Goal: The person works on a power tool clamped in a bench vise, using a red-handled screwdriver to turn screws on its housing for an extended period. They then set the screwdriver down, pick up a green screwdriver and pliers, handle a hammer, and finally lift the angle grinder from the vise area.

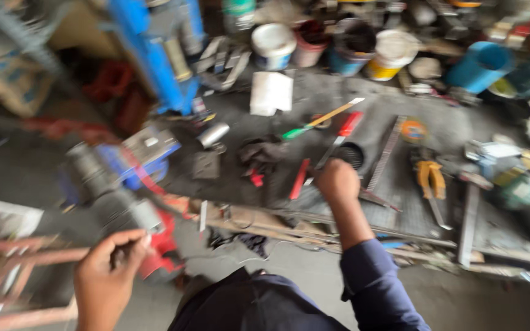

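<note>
The right hand [337,179] is closing, at the frame's centre, around the end of a slim red-handled tool [340,136] on the cluttered workbench [400,202]; it looks light and stiff, best gripped by the handle. The left hand [107,276] is pinching something small and blurred at lower left, near a red-and-blue machine [136,165].

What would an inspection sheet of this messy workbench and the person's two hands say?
Surface: dark, grimy bench.
Job's things: right hand reaches among red-handled tools; left hand is closed on something small, too blurred to name.
Clutter: green-handled screwdriver, yellow pliers, black rag, white paper.
Grippers: bare hands, dark blue sleeve.
Cables: nothing seen.
Surroundings: tubs along the back, blue machine.
</note>
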A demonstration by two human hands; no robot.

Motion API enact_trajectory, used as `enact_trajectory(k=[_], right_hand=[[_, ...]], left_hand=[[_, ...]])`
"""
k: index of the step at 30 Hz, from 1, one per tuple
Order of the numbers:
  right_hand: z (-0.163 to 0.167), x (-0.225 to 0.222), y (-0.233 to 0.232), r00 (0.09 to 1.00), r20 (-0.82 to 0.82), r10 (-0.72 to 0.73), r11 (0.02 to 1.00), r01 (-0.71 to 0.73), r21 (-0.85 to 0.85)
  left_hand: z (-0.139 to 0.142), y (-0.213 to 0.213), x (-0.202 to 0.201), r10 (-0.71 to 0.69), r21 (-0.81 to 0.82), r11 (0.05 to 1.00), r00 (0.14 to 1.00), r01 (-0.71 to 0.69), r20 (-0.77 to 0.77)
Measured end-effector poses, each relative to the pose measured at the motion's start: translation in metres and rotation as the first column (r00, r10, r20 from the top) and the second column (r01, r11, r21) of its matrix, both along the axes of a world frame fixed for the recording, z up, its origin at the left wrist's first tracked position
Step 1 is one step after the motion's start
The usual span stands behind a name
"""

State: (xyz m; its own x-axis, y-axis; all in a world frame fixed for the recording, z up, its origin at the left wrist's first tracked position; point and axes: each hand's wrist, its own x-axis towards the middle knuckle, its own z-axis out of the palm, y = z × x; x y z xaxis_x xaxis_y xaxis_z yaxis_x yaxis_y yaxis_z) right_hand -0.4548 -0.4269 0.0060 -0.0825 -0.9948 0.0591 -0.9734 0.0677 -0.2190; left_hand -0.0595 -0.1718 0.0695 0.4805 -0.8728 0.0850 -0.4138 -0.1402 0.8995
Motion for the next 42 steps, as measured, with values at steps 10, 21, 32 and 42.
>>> enact_trajectory(k=[10, 21, 32, 42], right_hand=[[-0.004, -0.002, -0.008, 0.923, 0.348, -0.166, 0.979, 0.112, 0.170], [-0.022, -0.031, -0.014, -0.171, 0.949, -0.264, 0.955, -0.187, 0.231], [0.018, -0.002, 0.021, -0.013, 0.997, 0.076, 0.995, -0.060, -0.076], [0.053, 0.107, 0.076, 0.018, 0.971, 0.237, 0.964, -0.130, -0.233]], left_hand=[[0.030, 0.008, 0.025, 0.092, -0.094, 0.994, 0.919, -0.060, 0.383], [0.037, -0.005, 0.047, -0.115, -0.130, 0.950, 0.703, 0.285, 0.702], [0.026, -0.015, 0.070, -0.212, -0.201, 0.882, 0.739, 0.426, 0.639], [0.022, -0.028, 0.106, -0.329, -0.252, 0.754, 0.681, 0.607, 0.654]])
